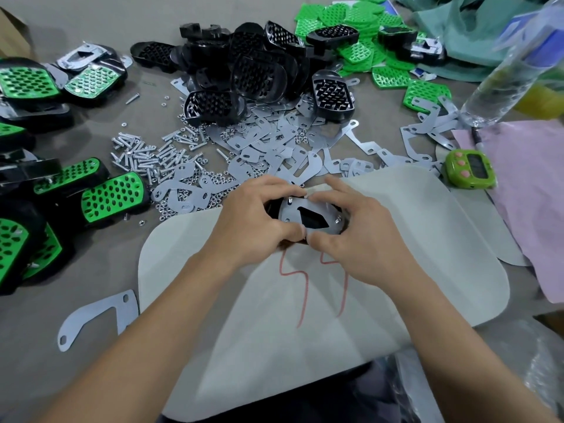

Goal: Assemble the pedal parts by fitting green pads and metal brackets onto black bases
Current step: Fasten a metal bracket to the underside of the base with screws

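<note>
- your left hand is closed around the left side of a black base, fingers curled over its far edge and thumb pressed at its near edge.
- your right hand grips the right side of the same part, thumb meeting the left thumb at the near edge, index finger stretched along the far edge.
- a metal bracket lies flat on top of the base between your hands, with a dark cut-out in its middle and small screw ends standing up near its rim.
- the part is held over the far edge of a pale mat marked with red lines, in the middle of the scene.
- just beyond your hands lies a spread of loose metal brackets, with a heap of screws to its left.
- farther off sits a pile of black bases; at the far right of it, a pile of green pads.
- finished pedals, green on black, are stacked along the left side.
- one long bracket lies alone on the table near left, just beside the mat.
- a green timer sits right of the mat's far corner, with a clear plastic bottle beyond it.
</note>
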The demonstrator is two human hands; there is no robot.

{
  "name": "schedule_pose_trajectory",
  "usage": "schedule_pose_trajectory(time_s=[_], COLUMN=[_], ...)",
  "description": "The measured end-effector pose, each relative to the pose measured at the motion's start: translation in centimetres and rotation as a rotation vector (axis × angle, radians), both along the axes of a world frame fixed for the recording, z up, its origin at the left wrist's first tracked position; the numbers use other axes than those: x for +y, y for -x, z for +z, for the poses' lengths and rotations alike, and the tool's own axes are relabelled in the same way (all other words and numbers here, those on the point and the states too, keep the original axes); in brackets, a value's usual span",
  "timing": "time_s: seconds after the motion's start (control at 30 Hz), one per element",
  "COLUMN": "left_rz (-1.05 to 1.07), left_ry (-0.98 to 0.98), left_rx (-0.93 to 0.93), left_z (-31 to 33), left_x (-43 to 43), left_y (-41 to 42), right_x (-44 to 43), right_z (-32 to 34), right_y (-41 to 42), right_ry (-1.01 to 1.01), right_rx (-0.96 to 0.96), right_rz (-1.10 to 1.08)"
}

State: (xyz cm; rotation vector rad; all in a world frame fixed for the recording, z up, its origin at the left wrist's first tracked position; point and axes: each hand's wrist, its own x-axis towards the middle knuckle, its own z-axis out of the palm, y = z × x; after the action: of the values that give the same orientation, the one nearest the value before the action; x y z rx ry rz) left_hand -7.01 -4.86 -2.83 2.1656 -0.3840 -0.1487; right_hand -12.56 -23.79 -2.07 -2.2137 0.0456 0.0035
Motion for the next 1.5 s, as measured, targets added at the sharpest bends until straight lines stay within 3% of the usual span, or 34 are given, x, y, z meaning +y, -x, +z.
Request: schedule_pose_trajectory(time_s=[0.13, 0.33, 0.47, 0.6, 0.73, 1.07, 1.3, 1.5], left_rz=[0.002, 0.03, -0.029, -0.165, -0.231, -0.003, 0.039, 0.019], left_ry=[-0.071, -0.075, -0.088, -0.172, -0.134, -0.134, -0.143, -0.153], left_rx=[-0.086, -0.047, -0.042, 0.014, 0.134, -0.005, -0.075, -0.106], left_z=[0.0, 0.2, 0.4, 1.0, 1.2, 0.0, -0.6, -0.5], left_x=[-0.3, -0.6, -0.1, 1.7, 3.0, -0.2, -0.4, -0.4], left_y=[0.8, 1.0, 0.9, 0.3, -0.6, 0.3, 0.8, 0.8], right_x=[0.7, -1.2, -0.8, -0.8, -0.6, 0.0, 0.5, 0.7], right_z=[-1.0, -0.5, -0.7, -0.5, -0.4, -0.7, -0.3, 0.0], right_y=[0.3, 0.8, 0.9, 0.4, 0.3, 0.2, 0.1, 0.6], right_ry=[-0.229, -0.373, -0.162, -0.132, -0.135, -0.199, -0.265, -0.146], right_rx=[-0.025, 0.013, -0.028, -0.006, -0.002, -0.011, -0.008, -0.023], right_rz=[-0.051, 0.03, -0.01, -0.032, -0.035, -0.113, -0.135, -0.102])
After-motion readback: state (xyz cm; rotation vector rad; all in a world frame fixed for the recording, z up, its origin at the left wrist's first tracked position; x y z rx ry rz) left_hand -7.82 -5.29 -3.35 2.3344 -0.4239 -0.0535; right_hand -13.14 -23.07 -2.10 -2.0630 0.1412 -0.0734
